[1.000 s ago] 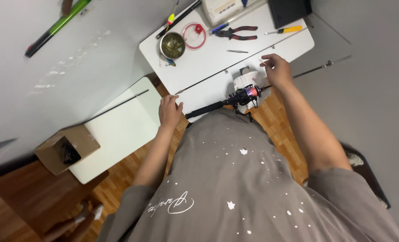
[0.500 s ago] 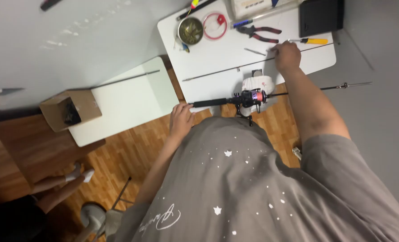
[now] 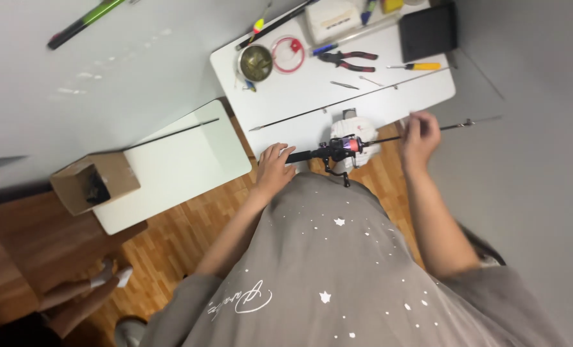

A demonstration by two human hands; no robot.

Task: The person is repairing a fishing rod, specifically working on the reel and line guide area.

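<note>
Centre frame, left hand [image 3: 273, 168]: closed around fishing rod [image 3: 389, 137] handle.
Right of centre, right hand [image 3: 419, 135]: pinching rod shaft.
Progress: reel [image 3: 342, 148] mounted; pliers [image 3: 349, 60] unused on counter [image 3: 312, 96].

My grey speckled shirt [image 3: 338, 270] hides my lap; the black flat case [image 3: 428, 31] and green rod [image 3: 84, 22] run off the top edge
</note>
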